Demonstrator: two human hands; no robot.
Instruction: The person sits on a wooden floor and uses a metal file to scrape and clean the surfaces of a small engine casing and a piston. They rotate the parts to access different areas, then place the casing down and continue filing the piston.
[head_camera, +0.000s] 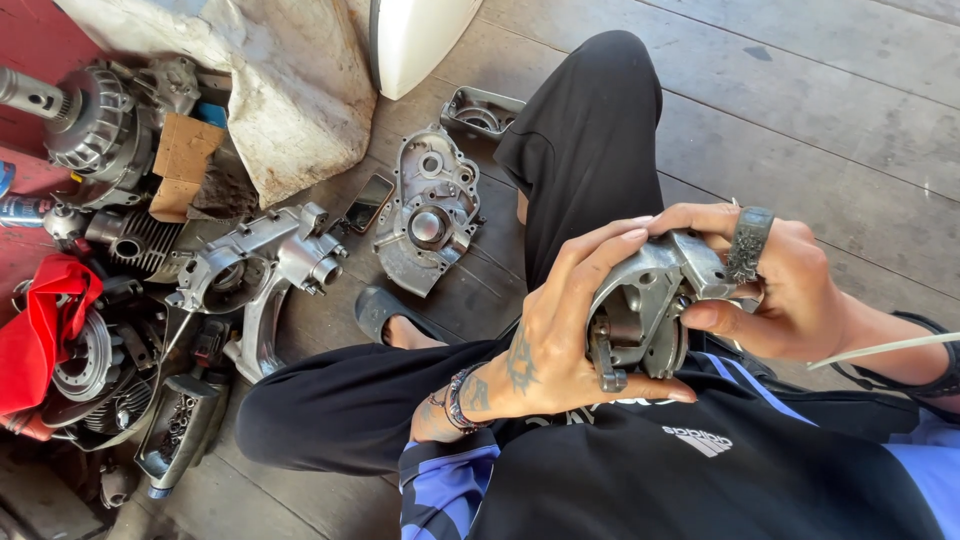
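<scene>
Both of my hands hold a grey cast-metal engine part (645, 310) above my lap. My left hand (545, 340) wraps around its left side, fingers curled over the top and thumb under the bottom edge. My right hand (775, 290), with a wide metal ring on one finger, grips the part's right side, thumb pressed against its face. The part's hollow inner face with a small lever points toward me.
I sit cross-legged in black trousers on a wooden plank floor. An engine case cover (428, 210), another crankcase half (262, 265), a small metal housing (482, 108), a phone (369, 202), a red cloth (45, 325) and several engine parts lie at left. A white object (415, 40) stands behind.
</scene>
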